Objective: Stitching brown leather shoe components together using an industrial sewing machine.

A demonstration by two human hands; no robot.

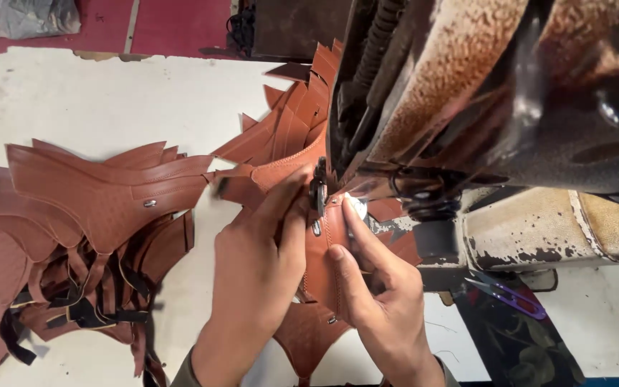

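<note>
A brown leather piece (308, 326) lies under the presser foot (318, 192) of an old sewing machine (467, 93). My left hand (256, 265) presses flat on the leather just left of the foot, fingers stretched toward the needle. My right hand (377, 287) pinches the leather's right edge, with thumb and forefinger close to the foot. Both hands hold the same piece against the machine bed.
A heap of cut brown leather pieces (87, 229) with black straps lies at the left on the white table (109, 93). More leather pieces (288, 122) fan out behind the machine. Purple-handled snips (510, 294) rest at the right.
</note>
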